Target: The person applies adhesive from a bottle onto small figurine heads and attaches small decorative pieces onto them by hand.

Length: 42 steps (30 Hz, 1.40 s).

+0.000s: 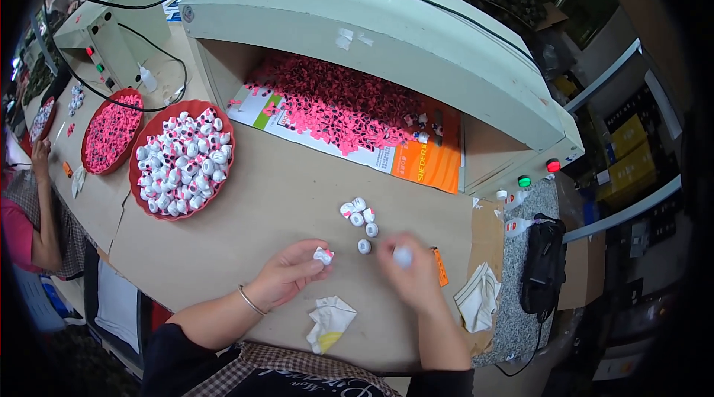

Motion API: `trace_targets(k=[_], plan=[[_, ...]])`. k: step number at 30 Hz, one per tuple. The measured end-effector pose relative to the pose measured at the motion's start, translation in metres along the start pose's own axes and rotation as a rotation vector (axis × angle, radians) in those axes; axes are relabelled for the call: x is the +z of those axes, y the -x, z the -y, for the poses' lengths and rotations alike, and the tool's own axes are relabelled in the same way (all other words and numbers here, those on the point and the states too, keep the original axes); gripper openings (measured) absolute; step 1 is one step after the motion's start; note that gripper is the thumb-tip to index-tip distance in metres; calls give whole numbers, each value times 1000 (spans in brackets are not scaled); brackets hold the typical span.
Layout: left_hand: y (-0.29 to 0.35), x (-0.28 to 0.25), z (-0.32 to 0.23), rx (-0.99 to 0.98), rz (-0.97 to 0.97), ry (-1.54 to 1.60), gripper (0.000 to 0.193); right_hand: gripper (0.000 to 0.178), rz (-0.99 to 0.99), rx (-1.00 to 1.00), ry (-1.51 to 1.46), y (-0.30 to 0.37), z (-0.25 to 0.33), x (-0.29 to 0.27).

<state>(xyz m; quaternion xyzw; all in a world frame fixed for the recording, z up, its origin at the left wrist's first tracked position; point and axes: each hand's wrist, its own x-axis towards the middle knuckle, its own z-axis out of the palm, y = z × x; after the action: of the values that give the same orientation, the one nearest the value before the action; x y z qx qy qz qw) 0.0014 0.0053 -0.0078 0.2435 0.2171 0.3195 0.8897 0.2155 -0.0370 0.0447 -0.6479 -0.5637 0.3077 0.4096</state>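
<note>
My left hand (291,270) is closed, pinching a small white figurine piece with pink parts (323,255) between thumb and fingers. To its right, my right hand (413,269) is smeared by motion, its fingers curled round a small white round piece (402,256). Just beyond the hands, several white round pieces (358,205) form a loose cluster on the brown tabletop (275,181). A single white round piece (364,246) lies nearest my right hand. Finer details of the held pieces are too small to make out.
A red basket (132,166) full of white pieces stands left, beside a basket of pink parts (111,137). Pink parts (335,114) cover a sheet under the pale arched housing (357,10). Cloths (331,320), an orange tool (441,268) and a black bag (543,263) lie nearer. A co-worker (37,218) sits left.
</note>
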Motion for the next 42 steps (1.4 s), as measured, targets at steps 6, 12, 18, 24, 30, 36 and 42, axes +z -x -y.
trace_targets(k=[6,12,18,24,30,36,42], plan=[[-1,-5,3,-2,-1,11,32,20,-309,-144,387,-131,-55,23],[0,-2,-1,-3,-18,-37,28,21,-186,27,666,-175,-46,38],[-1,-2,0,11,-23,-123,29,21,-206,47,615,-164,-52,15],[-1,-5,4,71,13,-183,29,24,-360,53,344,-140,-60,3],[-3,-2,9,91,37,-245,27,19,-272,-171,374,-160,-61,-3],[-2,-4,8,78,-11,-224,27,19,-88,-267,678,-159,-69,4],[0,-1,5,66,11,-246,27,16,-271,-248,492,-156,-80,-12]])
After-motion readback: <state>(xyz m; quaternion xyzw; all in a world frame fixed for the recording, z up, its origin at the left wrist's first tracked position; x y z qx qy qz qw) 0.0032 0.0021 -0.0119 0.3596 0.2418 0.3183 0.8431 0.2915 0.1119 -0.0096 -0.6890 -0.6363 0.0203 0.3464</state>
